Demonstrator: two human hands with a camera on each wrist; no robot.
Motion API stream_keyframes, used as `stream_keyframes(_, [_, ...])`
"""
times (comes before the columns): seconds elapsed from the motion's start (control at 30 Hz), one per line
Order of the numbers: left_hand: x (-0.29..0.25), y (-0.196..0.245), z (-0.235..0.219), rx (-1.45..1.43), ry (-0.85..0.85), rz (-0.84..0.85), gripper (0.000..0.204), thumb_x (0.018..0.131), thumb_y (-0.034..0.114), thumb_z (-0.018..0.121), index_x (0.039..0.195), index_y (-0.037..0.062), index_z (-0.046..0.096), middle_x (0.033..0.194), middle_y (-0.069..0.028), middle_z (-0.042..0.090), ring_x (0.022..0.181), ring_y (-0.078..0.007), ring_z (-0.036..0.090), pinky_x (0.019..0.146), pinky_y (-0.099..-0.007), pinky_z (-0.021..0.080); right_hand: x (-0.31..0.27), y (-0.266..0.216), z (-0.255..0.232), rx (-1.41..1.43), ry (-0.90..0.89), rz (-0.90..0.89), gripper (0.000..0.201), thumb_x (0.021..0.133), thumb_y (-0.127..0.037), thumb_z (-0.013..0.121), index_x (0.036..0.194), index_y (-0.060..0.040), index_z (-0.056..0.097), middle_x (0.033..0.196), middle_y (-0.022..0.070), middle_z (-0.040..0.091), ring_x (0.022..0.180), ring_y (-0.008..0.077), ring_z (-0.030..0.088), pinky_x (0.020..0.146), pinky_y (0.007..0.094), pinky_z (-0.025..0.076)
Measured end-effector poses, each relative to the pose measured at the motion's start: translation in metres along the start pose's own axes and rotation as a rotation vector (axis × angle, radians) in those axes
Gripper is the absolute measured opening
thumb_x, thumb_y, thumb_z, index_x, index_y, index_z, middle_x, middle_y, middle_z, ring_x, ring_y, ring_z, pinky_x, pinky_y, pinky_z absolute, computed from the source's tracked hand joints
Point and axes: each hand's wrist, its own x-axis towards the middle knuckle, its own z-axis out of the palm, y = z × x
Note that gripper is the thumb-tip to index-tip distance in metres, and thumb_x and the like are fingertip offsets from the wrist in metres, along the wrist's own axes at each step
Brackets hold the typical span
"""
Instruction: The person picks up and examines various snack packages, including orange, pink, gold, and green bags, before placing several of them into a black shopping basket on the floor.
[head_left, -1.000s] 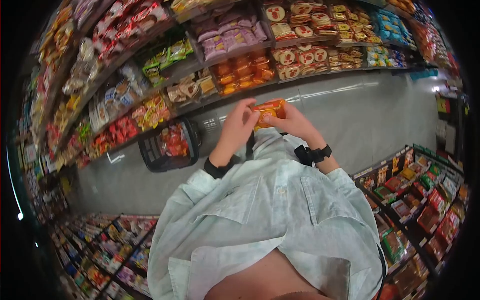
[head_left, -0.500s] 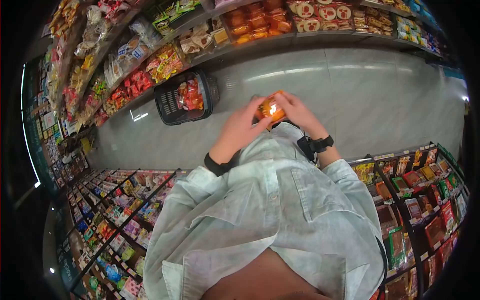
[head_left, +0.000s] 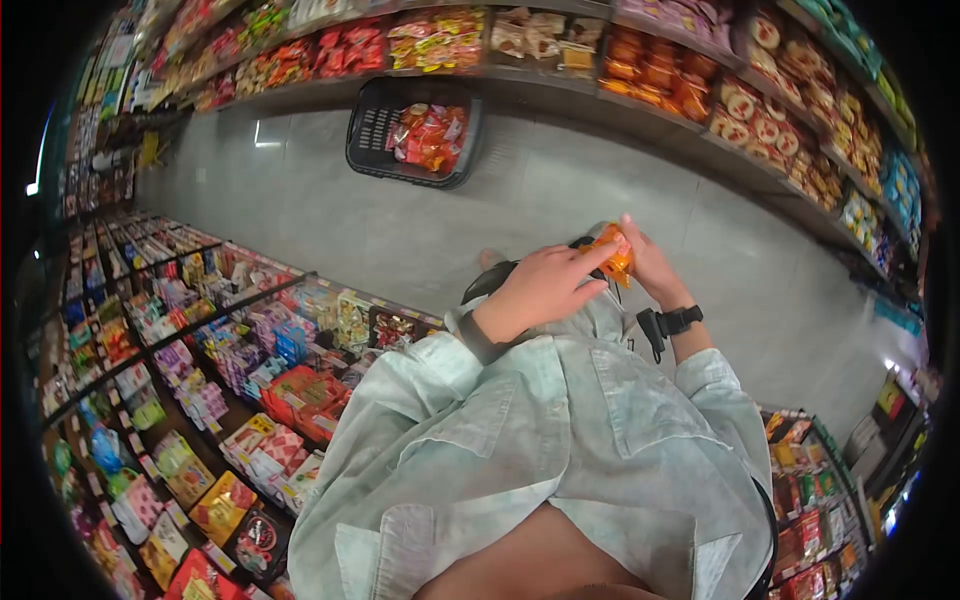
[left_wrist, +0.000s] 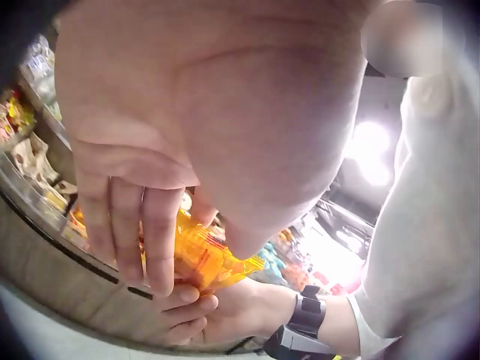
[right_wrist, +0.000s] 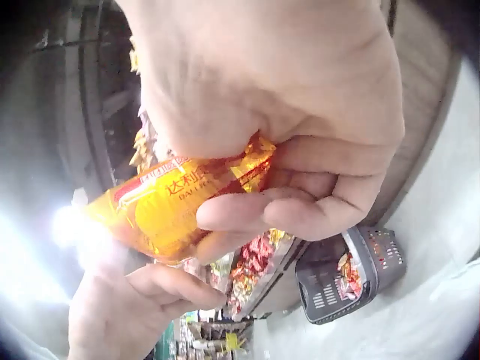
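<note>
Both hands hold one small orange snack packet (head_left: 614, 256) in front of my chest. My left hand (head_left: 560, 285) covers its near side with the fingers laid over it. My right hand (head_left: 645, 258) grips it from the far side. In the left wrist view the left fingers (left_wrist: 154, 247) press on the shiny orange packet (left_wrist: 206, 259), with the right hand (left_wrist: 187, 311) underneath. The right wrist view has the right thumb and fingers (right_wrist: 300, 206) pinching the packet (right_wrist: 169, 206), which has red print; the left hand (right_wrist: 139, 304) is below it.
A black shopping basket (head_left: 372, 130) with red snack packets stands on the grey floor (head_left: 300, 220) by the far shelves (head_left: 760, 120). Low shelves of packaged goods (head_left: 180, 360) run along my left. More shelves (head_left: 810, 490) stand at the lower right.
The head view has swung: the basket and far shelves now sit higher and to the right, the low shelves fill the left. Both hands keep the orange packet, now further right.
</note>
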Motion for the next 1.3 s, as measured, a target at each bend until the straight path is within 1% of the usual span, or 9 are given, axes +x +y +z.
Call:
stream_keyframes(0.13, [-0.074,-0.06,-0.032,-0.182,0.083,-0.086,0.071,0.103,0.033,0.067,0.166,0.0239,0.037,0.114,-0.018,0.076,0.105,-0.0403,0.072,0.093,-0.05,0.056,0.025,-0.054,0.099,-0.294,-0.059,-0.093,0.066,0.114,-0.063,0.039,0.107,-0.004,0.069,0.1,0.0027,0.067,0.092,0.012,0.061,0.085,0.0306,0.051])
stream_keyframes(0.27, [-0.164,-0.144,-0.04,-0.334,0.235,-0.154,0.075,0.104,0.032,0.067,0.169,0.0223,0.031,0.121,-0.0199,0.076,0.113,-0.0422,0.071,0.096,-0.0494,0.056,0.058,-0.055,0.212,-0.395,-0.107,-0.147,0.062,0.114,-0.058,0.039,0.107,-0.0038,0.067,0.081,0.0001,0.065,0.07,0.0083,0.062,0.062,0.0245,0.051])
stream_keyframes(0.37, [-0.228,-0.196,-0.039,-0.371,0.324,-0.225,0.077,0.104,0.031,0.067,0.17,0.0197,0.029,0.126,-0.0217,0.074,0.117,-0.0428,0.071,0.098,-0.0484,0.055,0.077,-0.038,0.29,-0.549,-0.232,-0.021,0.059,0.114,-0.058,0.038,0.115,-0.0053,0.065,0.083,-0.0001,0.065,0.068,0.0075,0.061,0.059,0.0245,0.05])
stream_keyframes(0.53, [-0.301,-0.214,-0.061,-0.656,0.516,-0.351,0.066,0.107,0.031,0.064,0.166,0.0142,0.038,0.13,-0.0222,0.073,0.12,-0.0388,0.071,0.101,-0.0423,0.054,0.079,-0.056,0.395,-0.714,-0.471,0.222,0.062,0.114,-0.061,0.036,0.119,-0.0061,0.063,0.083,0.001,0.063,0.065,0.0072,0.057,0.058,0.0245,0.047])
stream_keyframes(0.73, [-0.282,-0.253,-0.058,-0.62,0.871,-0.458,0.059,0.107,0.04,0.06,0.159,0.0133,0.05,0.122,-0.0247,0.075,0.106,-0.0423,0.075,0.094,-0.0432,0.057,0.135,-0.059,0.416,-0.863,-0.588,0.201,0.072,0.108,-0.074,0.039,0.113,-0.0062,0.064,0.078,0.0001,0.061,0.066,0.009,0.054,0.06,0.0261,0.044])
stream_keyframes(0.83, [-0.272,-0.272,-0.071,-0.796,0.702,-0.604,0.06,0.108,0.041,0.058,0.16,0.0133,0.048,0.121,-0.0253,0.074,0.108,-0.0442,0.073,0.093,-0.0452,0.057,0.169,-0.07,0.417,-0.868,-0.662,0.16,0.072,0.105,-0.074,0.046,0.112,-0.0059,0.066,0.078,-0.0003,0.06,0.068,0.0095,0.054,0.061,0.0269,0.045])
stream_keyframes(0.93, [-0.257,-0.293,-0.091,-0.566,0.714,-0.564,0.064,0.107,0.04,0.059,0.163,0.0137,0.043,0.113,-0.0245,0.076,0.108,-0.045,0.072,0.091,-0.0473,0.057,0.201,-0.087,0.42,-0.814,-0.64,0.066,0.065,0.104,-0.067,0.057,0.115,-0.0041,0.068,0.079,-0.0005,0.061,0.069,0.0104,0.055,0.063,0.0271,0.047])
stream_keyframes(1.03, [-0.243,-0.314,-0.125,-0.267,0.506,-0.616,0.069,0.105,0.027,0.065,0.165,0.0064,0.038,0.115,-0.0238,0.076,0.101,-0.0413,0.075,0.09,-0.043,0.057,0.245,-0.107,0.423,-0.715,-0.569,0.01,0.059,0.102,-0.057,0.067,0.122,-0.0013,0.068,0.082,0.0,0.063,0.069,0.0113,0.056,0.063,0.0273,0.048])
stream_keyframes(1.3, [-0.189,-0.362,-0.194,-0.281,0.572,-0.535,0.068,0.099,0.028,0.067,0.162,0.0132,0.044,0.11,-0.0176,0.077,0.1,-0.0398,0.073,0.087,-0.0493,0.058,0.325,-0.148,0.418,-0.662,-0.161,-0.286,0.073,0.1,-0.04,0.073,0.154,-0.0029,0.041,0.106,0.0163,0.073,0.093,0.0265,0.073,0.086,0.0386,0.057])
